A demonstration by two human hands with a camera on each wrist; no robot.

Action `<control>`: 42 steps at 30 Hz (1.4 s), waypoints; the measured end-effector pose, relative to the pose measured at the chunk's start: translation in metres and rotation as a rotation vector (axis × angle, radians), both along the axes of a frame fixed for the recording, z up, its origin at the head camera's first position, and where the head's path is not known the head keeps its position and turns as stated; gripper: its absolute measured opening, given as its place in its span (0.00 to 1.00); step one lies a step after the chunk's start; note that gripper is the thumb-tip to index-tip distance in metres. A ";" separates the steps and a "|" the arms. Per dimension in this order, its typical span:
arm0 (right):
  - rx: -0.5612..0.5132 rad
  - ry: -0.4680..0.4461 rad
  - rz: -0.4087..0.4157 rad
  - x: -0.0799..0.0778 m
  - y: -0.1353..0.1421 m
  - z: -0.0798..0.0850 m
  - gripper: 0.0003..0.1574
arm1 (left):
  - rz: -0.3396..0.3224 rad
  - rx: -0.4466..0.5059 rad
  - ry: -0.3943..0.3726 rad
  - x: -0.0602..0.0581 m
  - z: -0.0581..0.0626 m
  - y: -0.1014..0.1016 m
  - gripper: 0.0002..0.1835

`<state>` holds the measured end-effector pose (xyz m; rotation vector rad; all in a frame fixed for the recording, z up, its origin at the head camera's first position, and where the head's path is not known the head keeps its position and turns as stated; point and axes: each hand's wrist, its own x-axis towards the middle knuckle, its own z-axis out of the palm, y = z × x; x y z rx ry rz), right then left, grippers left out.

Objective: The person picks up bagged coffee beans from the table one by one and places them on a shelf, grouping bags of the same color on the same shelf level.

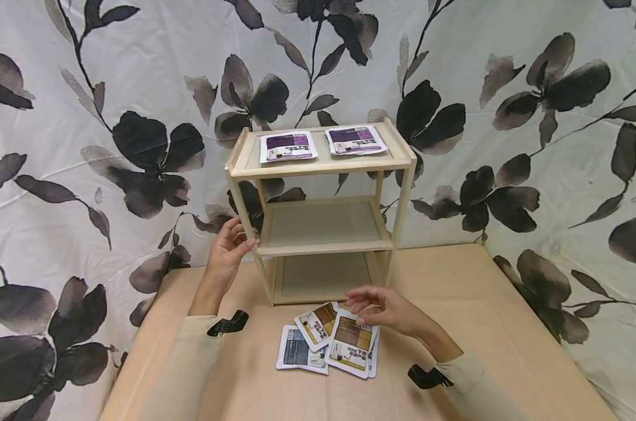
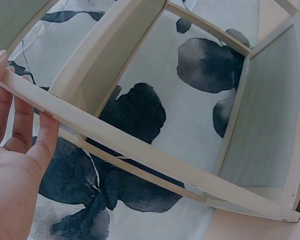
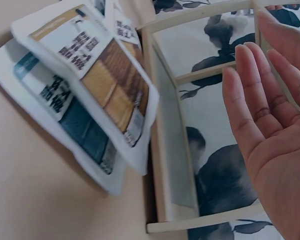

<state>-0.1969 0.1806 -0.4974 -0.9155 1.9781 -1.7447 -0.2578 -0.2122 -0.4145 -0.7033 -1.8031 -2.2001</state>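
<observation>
Left hand (image 1: 227, 248): fingers clamped on pale wooden rack post (image 2: 140, 149). Right hand (image 1: 385, 310): fingers parted, near flat, probably plastic packets (image 1: 351, 342).

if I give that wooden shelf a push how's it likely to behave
The wooden shelf would probably slide fairly easily, since its posts look thin. Pushed up high, it may tip, being tall on slim legs. The purple packets lie flat on its top tier, so they might shift.
</observation>
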 end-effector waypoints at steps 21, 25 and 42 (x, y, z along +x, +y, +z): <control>0.132 -0.033 -0.091 0.013 0.012 -0.036 0.36 | -0.009 -0.010 0.007 0.000 -0.001 0.000 0.31; 0.130 -0.016 -0.118 0.016 0.013 -0.040 0.35 | 0.002 -0.013 0.001 0.001 -0.002 0.000 0.31; 0.183 0.013 -0.277 0.025 0.008 -0.058 0.35 | 0.021 -0.021 0.011 0.001 0.000 0.000 0.30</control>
